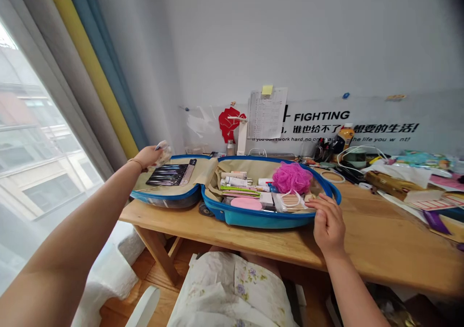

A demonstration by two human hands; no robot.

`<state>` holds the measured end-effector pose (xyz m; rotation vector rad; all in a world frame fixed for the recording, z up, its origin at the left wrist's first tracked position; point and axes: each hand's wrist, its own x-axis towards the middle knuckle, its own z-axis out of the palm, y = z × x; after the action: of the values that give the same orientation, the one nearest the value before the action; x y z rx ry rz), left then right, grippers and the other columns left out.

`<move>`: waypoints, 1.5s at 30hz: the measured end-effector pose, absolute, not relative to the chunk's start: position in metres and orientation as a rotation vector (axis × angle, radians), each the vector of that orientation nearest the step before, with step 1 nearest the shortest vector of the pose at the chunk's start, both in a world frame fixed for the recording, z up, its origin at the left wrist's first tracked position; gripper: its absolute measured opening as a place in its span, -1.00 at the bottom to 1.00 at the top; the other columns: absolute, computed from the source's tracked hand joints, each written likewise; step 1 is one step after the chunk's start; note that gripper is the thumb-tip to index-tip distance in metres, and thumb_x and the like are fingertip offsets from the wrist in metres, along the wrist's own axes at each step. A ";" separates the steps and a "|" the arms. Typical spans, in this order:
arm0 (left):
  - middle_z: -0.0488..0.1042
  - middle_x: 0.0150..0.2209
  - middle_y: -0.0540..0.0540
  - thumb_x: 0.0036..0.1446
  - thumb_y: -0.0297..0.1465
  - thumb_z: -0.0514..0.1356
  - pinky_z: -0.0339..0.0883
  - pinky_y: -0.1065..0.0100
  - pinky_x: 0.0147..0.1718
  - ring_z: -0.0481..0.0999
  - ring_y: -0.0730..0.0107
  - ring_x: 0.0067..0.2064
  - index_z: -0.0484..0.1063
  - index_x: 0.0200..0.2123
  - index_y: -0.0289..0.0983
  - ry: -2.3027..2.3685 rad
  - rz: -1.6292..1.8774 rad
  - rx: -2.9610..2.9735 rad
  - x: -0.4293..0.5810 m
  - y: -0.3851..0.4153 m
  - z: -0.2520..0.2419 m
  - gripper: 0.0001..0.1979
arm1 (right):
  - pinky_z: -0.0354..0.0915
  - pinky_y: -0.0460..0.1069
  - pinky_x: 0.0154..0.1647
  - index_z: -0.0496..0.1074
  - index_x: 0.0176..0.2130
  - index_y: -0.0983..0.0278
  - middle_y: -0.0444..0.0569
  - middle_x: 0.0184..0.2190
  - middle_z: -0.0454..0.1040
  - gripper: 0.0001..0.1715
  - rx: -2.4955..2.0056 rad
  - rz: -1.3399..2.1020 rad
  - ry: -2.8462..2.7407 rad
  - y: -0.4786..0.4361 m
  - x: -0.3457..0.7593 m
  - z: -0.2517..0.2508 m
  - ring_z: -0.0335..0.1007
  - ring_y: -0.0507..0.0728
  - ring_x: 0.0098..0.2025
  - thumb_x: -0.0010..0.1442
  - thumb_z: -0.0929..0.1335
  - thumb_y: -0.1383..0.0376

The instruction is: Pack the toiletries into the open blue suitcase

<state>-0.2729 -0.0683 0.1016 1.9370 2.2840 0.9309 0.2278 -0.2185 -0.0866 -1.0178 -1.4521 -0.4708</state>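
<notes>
A blue suitcase lies open on the wooden table, lid side to the left. Over the lid's far left corner, my left hand is closed on a small clear plastic packet; its contents are unclear. Below it, a set of dark slim tools in a flat pack rests in the lid. My right hand is at the suitcase's right front rim, fingers stretched over the edge beside a small beige item. Inside the main half are a pink bath puff, a pink oval item, tubes, and a bag of wooden sticks.
Clutter fills the table's right side: an orange-labelled bottle, a white cable, a brown pouch and papers. A white lamp stands behind the suitcase, against the wall. Curtains and a window are at left. A white chair arm shows below.
</notes>
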 end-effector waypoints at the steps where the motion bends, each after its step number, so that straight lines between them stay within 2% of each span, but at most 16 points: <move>1: 0.54 -0.36 -0.09 0.25 -0.26 0.08 0.45 0.34 -0.34 0.55 0.27 -0.31 0.51 -0.18 -0.33 2.246 0.950 1.951 -0.260 -0.068 0.105 -0.70 | 0.29 0.24 0.09 0.50 -0.29 0.22 0.03 -0.27 0.54 -0.63 -1.016 -0.470 -1.452 -0.219 0.228 -0.086 0.40 0.23 0.04 0.31 0.15 0.23; 4: 0.58 -0.27 -0.03 0.25 -0.23 0.02 0.43 0.34 -0.19 0.55 0.28 -0.23 0.50 -0.05 -0.27 2.013 1.036 2.102 -0.203 -0.070 0.107 -0.63 | 0.29 0.24 0.09 0.49 -0.28 0.22 0.04 -0.25 0.54 -0.65 -0.995 -0.485 -1.464 -0.219 0.227 -0.086 0.38 0.22 0.05 0.31 0.16 0.26; 6: 0.58 -0.12 -0.06 0.27 -0.30 -0.04 0.39 0.25 -0.03 0.54 0.21 -0.10 0.48 0.03 -0.30 1.610 1.097 2.323 -0.156 -0.074 0.099 -0.59 | 0.29 0.24 0.09 0.50 -0.27 0.23 0.03 -0.25 0.54 -0.65 -0.981 -0.491 -1.466 -0.220 0.227 -0.086 0.38 0.22 0.05 0.30 0.16 0.28; 8: 0.55 0.01 -0.11 0.26 -0.39 -0.06 0.33 0.21 0.08 0.50 0.18 0.03 0.45 0.08 -0.32 1.368 0.981 2.457 -0.109 -0.080 0.086 -0.57 | 0.28 0.24 0.09 0.50 -0.28 0.22 0.02 -0.26 0.54 -0.65 -0.982 -0.491 -1.463 -0.220 0.227 -0.086 0.39 0.22 0.04 0.30 0.16 0.29; 13: 0.44 0.16 -0.11 0.23 -0.46 0.04 0.26 0.29 0.17 0.43 0.27 0.16 0.39 0.16 -0.25 1.138 0.734 2.610 -0.020 -0.087 0.045 -0.56 | 0.29 0.23 0.08 0.49 -0.29 0.22 0.02 -0.26 0.54 -0.65 -1.000 -0.492 -1.467 -0.221 0.227 -0.086 0.39 0.22 0.04 0.30 0.16 0.29; 16: 0.38 0.20 -0.14 0.20 -0.51 0.07 0.19 0.34 0.22 0.36 0.30 0.22 0.37 0.17 -0.28 1.049 0.558 2.703 0.010 -0.088 0.025 -0.54 | 0.29 0.22 0.09 0.50 -0.27 0.23 0.03 -0.24 0.54 -0.65 -1.003 -0.489 -1.472 -0.221 0.228 -0.086 0.39 0.22 0.05 0.30 0.16 0.30; 21: 0.22 0.30 -0.24 0.19 -0.54 0.06 0.06 0.22 0.29 0.22 0.21 0.31 0.19 0.29 -0.35 1.035 0.229 2.792 0.031 -0.087 0.005 -0.43 | 0.29 0.22 0.10 0.50 -0.25 0.23 0.03 -0.23 0.54 -0.65 -1.005 -0.498 -1.494 -0.222 0.228 -0.085 0.38 0.22 0.08 0.30 0.16 0.33; 23: 0.11 0.35 -0.26 0.23 -0.45 0.06 -0.03 0.16 0.32 0.10 0.17 0.36 0.10 0.33 -0.36 1.036 0.096 2.804 0.031 -0.088 0.000 -0.41 | 0.29 0.22 0.10 0.49 -0.25 0.23 0.02 -0.23 0.54 -0.66 -0.993 -0.506 -1.499 -0.223 0.228 -0.084 0.37 0.21 0.07 0.30 0.16 0.34; 26: -0.12 0.41 -0.28 0.26 -0.14 0.07 -0.12 -0.01 0.33 -0.12 0.03 0.41 -0.09 0.39 -0.34 1.058 -0.088 2.788 0.029 -0.092 -0.006 -0.25 | 0.28 0.23 0.11 0.49 -0.25 0.23 0.03 -0.23 0.54 -0.66 -1.001 -0.508 -1.503 -0.223 0.228 -0.085 0.37 0.22 0.07 0.30 0.16 0.34; 28: -0.25 0.42 -0.24 0.23 0.04 -0.01 -0.15 -0.17 0.30 -0.23 -0.05 0.42 -0.19 0.41 -0.28 1.093 -0.184 2.761 0.028 -0.095 -0.008 -0.16 | 0.27 0.23 0.11 0.50 -0.26 0.23 0.03 -0.23 0.54 -0.64 -1.017 -0.499 -1.497 -0.222 0.228 -0.086 0.37 0.22 0.07 0.30 0.15 0.32; 30: -0.32 0.43 -0.20 0.25 0.08 -0.13 -0.21 -0.25 0.28 -0.29 -0.06 0.42 -0.24 0.41 -0.25 1.125 -0.248 2.737 0.029 -0.097 -0.009 -0.18 | 0.27 0.24 0.11 0.50 -0.26 0.22 0.03 -0.24 0.54 -0.63 -1.027 -0.482 -1.487 -0.221 0.228 -0.087 0.37 0.23 0.07 0.31 0.15 0.29; 34: -0.31 0.43 -0.18 0.27 0.06 -0.17 -0.28 -0.16 0.32 -0.30 0.01 0.43 -0.21 0.41 -0.25 1.140 -0.285 2.732 0.033 -0.101 -0.009 -0.21 | 0.28 0.24 0.09 0.51 -0.29 0.22 0.03 -0.26 0.54 -0.61 -1.025 -0.479 -1.474 -0.221 0.228 -0.086 0.39 0.23 0.04 0.32 0.14 0.24; 38: -0.14 0.42 -0.13 0.31 -0.01 -0.20 -0.12 -0.07 0.31 -0.12 0.07 0.42 -0.09 0.39 -0.19 1.151 -0.212 2.761 0.034 -0.101 -0.002 -0.32 | 0.28 0.24 0.09 0.51 -0.28 0.23 0.04 -0.27 0.54 -0.61 -1.018 -0.508 -1.490 -0.221 0.229 -0.085 0.39 0.23 0.04 0.32 0.14 0.26; 40: -0.06 0.41 -0.05 0.34 -0.06 -0.23 -0.12 0.00 0.31 -0.09 0.14 0.41 -0.07 0.39 -0.12 1.190 -0.115 2.792 0.027 -0.094 0.010 -0.38 | 0.28 0.24 0.09 0.50 -0.27 0.24 0.05 -0.27 0.54 -0.62 -0.997 -0.527 -1.498 -0.220 0.229 -0.086 0.39 0.23 0.04 0.32 0.14 0.27; 43: -0.08 0.42 0.03 0.37 -0.17 -0.26 -0.19 0.10 0.34 -0.15 0.25 0.42 -0.10 0.39 -0.11 1.416 0.086 2.797 -0.003 -0.074 0.037 -0.43 | 0.29 0.25 0.08 0.50 -0.28 0.24 0.05 -0.27 0.53 -0.61 -0.983 -0.541 -1.496 -0.219 0.229 -0.086 0.39 0.23 0.03 0.32 0.14 0.28; 45: -0.08 0.42 -0.05 0.36 -0.29 -0.29 -0.16 0.14 0.34 -0.10 0.28 0.42 -0.16 0.41 -0.19 1.663 0.181 2.730 -0.040 -0.057 0.053 -0.42 | 0.29 0.25 0.08 0.50 -0.29 0.24 0.05 -0.27 0.54 -0.61 -0.980 -0.538 -1.493 -0.218 0.230 -0.087 0.39 0.23 0.03 0.32 0.14 0.28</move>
<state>-0.0395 -0.0566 0.0535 2.7301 1.6628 0.1807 0.2296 -0.2182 -0.0869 -0.9804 -1.4930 -0.5381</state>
